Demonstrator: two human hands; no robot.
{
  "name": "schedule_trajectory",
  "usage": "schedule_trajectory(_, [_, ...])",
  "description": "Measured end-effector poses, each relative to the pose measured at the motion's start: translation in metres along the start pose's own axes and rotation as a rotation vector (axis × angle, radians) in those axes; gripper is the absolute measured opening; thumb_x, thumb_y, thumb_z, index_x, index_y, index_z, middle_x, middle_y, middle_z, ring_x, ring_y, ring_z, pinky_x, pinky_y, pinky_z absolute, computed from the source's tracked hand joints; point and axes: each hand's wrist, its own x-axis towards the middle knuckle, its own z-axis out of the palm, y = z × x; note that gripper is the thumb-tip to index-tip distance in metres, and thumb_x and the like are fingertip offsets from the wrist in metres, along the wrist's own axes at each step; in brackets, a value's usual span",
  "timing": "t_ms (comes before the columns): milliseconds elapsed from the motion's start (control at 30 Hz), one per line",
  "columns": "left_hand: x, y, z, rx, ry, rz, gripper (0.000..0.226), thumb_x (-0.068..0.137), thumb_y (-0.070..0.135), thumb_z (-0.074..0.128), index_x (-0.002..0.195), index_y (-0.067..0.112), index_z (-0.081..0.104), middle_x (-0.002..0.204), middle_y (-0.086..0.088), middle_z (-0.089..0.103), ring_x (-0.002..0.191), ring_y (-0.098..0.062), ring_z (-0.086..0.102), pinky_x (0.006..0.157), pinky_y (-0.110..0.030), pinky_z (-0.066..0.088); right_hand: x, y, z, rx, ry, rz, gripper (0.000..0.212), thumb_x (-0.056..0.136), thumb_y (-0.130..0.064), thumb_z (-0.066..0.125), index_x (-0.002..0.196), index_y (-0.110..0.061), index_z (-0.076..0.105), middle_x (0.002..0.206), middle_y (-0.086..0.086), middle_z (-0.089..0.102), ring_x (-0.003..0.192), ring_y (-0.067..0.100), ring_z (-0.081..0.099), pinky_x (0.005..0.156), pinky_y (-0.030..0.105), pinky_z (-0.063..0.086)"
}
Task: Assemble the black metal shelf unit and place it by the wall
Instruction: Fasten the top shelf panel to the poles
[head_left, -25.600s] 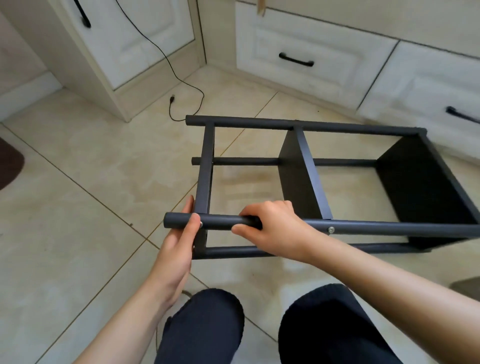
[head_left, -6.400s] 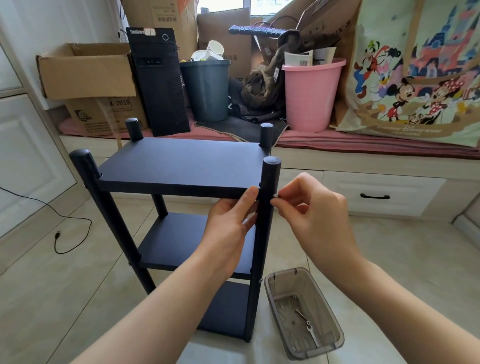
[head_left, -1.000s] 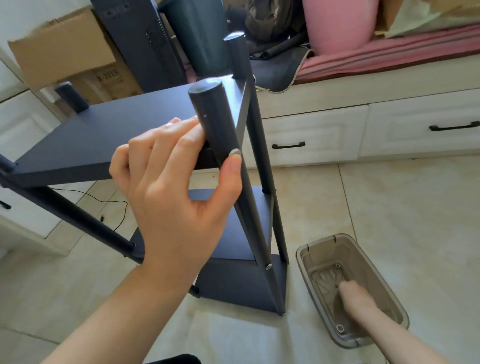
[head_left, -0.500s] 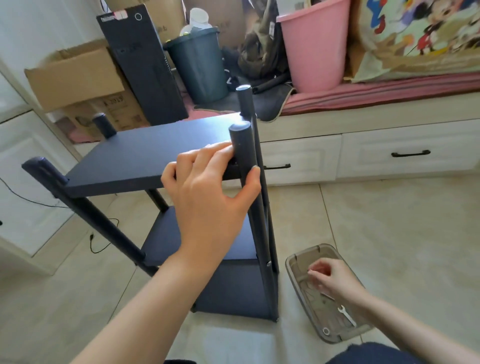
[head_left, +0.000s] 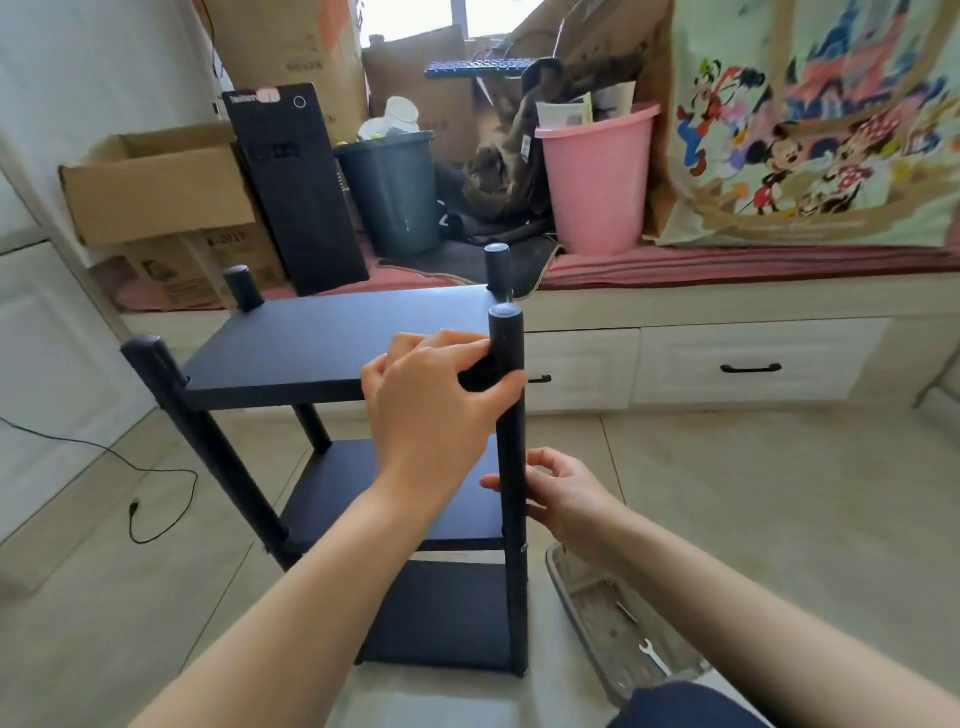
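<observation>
The black metal shelf unit (head_left: 332, 338) stands upright on the tiled floor with three shelves between four round posts. My left hand (head_left: 431, 410) grips the front right post (head_left: 511, 571) at the corner of the top shelf. Lower down, at the height of the middle shelf, my right hand (head_left: 566, 499) curls round the same post, one fingertip showing on its left side. Whether it also holds a small part is hidden.
A clear plastic tray (head_left: 576, 587) with a small wrench (head_left: 653, 657) lies on the floor right of the shelf. Behind stand a drawer bench (head_left: 748, 364), a pink bucket (head_left: 597, 182), a dark bin (head_left: 389, 192), a computer tower (head_left: 296, 187) and a cardboard box (head_left: 156, 182). A cable (head_left: 135, 499) trails at the left.
My right hand left the tray and rose to the front right post. The tilted shelf unit now stands upright. My left hand kept its grip at the top corner.
</observation>
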Motion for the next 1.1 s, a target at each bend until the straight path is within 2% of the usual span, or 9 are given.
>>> schedule_trajectory(167, [0.005, -0.017, -0.018, -0.005, 0.002, -0.032, 0.019, 0.085, 0.047, 0.073, 0.100, 0.037, 0.079, 0.109, 0.020, 0.071, 0.111, -0.015, 0.050, 0.097, -0.037, 0.029, 0.013, 0.003, 0.032, 0.039, 0.013, 0.011, 0.012, 0.103, -0.012, 0.048, 0.108, -0.003, 0.054, 0.070, 0.007, 0.069, 0.067, 0.018, 0.065, 0.073, 0.032, 0.050])
schedule_trajectory(267, [0.009, -0.031, -0.036, -0.012, 0.015, -0.035, 0.018, 0.084, 0.045, 0.074, 0.100, 0.037, 0.079, 0.110, 0.019, 0.071, 0.112, -0.015, 0.051, 0.099, -0.044, 0.035, 0.017, 0.003, 0.054, 0.032, 0.003, -0.016, 0.012, 0.105, -0.014, 0.045, 0.101, -0.007, 0.054, 0.068, 0.007, 0.062, 0.059, 0.016, 0.056, 0.062, 0.028, 0.044])
schedule_trajectory(500, [0.023, -0.067, -0.082, -0.085, 0.054, -0.077, 0.019, 0.081, 0.045, 0.071, 0.096, 0.035, 0.080, 0.110, 0.018, 0.072, 0.112, -0.016, 0.059, 0.100, -0.050, 0.045, 0.028, -0.011, 0.104, -0.112, -0.052, -0.081, 0.016, 0.104, -0.016, 0.044, 0.111, -0.005, 0.054, 0.068, 0.005, 0.062, 0.059, 0.013, 0.056, 0.061, 0.028, 0.043])
schedule_trajectory(633, [0.035, -0.093, -0.109, -0.200, 0.092, -0.151, 0.015, 0.083, 0.032, 0.078, 0.097, 0.028, 0.081, 0.104, 0.016, 0.073, 0.100, -0.008, 0.068, 0.091, -0.043, 0.055, 0.041, -0.017, 0.137, -0.145, -0.059, -0.105, 0.019, 0.105, -0.022, 0.044, 0.112, -0.007, 0.055, 0.067, 0.002, 0.064, 0.061, 0.013, 0.058, 0.065, 0.032, 0.046])
schedule_trajectory(733, [0.040, -0.109, -0.127, -0.234, 0.128, -0.204, 0.018, 0.083, 0.025, 0.079, 0.101, 0.025, 0.080, 0.101, 0.018, 0.073, 0.097, 0.000, 0.067, 0.091, -0.034, 0.056, 0.052, -0.020, 0.163, -0.214, -0.016, -0.114, 0.014, 0.103, -0.025, 0.045, 0.105, -0.016, 0.056, 0.061, -0.002, 0.067, 0.065, 0.017, 0.062, 0.067, 0.037, 0.049])
schedule_trajectory(833, [0.042, -0.126, -0.145, -0.293, 0.167, -0.245, 0.027, 0.083, 0.021, 0.081, 0.109, 0.019, 0.078, 0.099, 0.019, 0.070, 0.088, 0.017, 0.062, 0.077, -0.005, 0.050, 0.062, -0.024, 0.189, -0.254, 0.011, -0.151, 0.011, 0.103, -0.022, 0.043, 0.101, -0.019, 0.054, 0.056, -0.003, 0.066, 0.058, 0.014, 0.062, 0.062, 0.033, 0.048])
schedule_trajectory(867, [0.041, -0.131, -0.150, -0.296, 0.182, -0.257, 0.029, 0.082, 0.021, 0.082, 0.111, 0.018, 0.077, 0.100, 0.016, 0.071, 0.086, 0.019, 0.062, 0.073, 0.000, 0.046, 0.064, -0.026, 0.197, -0.265, 0.011, -0.166, 0.011, 0.103, -0.020, 0.043, 0.100, -0.018, 0.053, 0.056, -0.003, 0.066, 0.056, 0.012, 0.062, 0.060, 0.032, 0.048])
schedule_trajectory(967, [0.034, -0.145, -0.170, -0.274, 0.225, -0.274, 0.030, 0.081, 0.024, 0.083, 0.110, 0.019, 0.076, 0.104, 0.009, 0.074, 0.093, 0.007, 0.065, 0.073, 0.001, 0.045, 0.068, -0.029, 0.216, -0.318, -0.003, -0.203, 0.014, 0.103, -0.017, 0.041, 0.099, -0.015, 0.054, 0.061, 0.000, 0.066, 0.055, 0.012, 0.062, 0.060, 0.029, 0.048])
schedule_trajectory(1100, [0.021, -0.164, -0.193, -0.275, 0.295, -0.330, 0.022, 0.081, 0.029, 0.083, 0.101, 0.029, 0.075, 0.088, 0.019, 0.073, 0.087, 0.011, 0.066, 0.068, 0.002, 0.045, 0.065, -0.032, 0.246, -0.400, -0.037, -0.216, 0.021, 0.104, -0.018, 0.038, 0.096, -0.014, 0.057, 0.074, 0.007, 0.069, 0.067, 0.017, 0.065, 0.073, 0.035, 0.056])
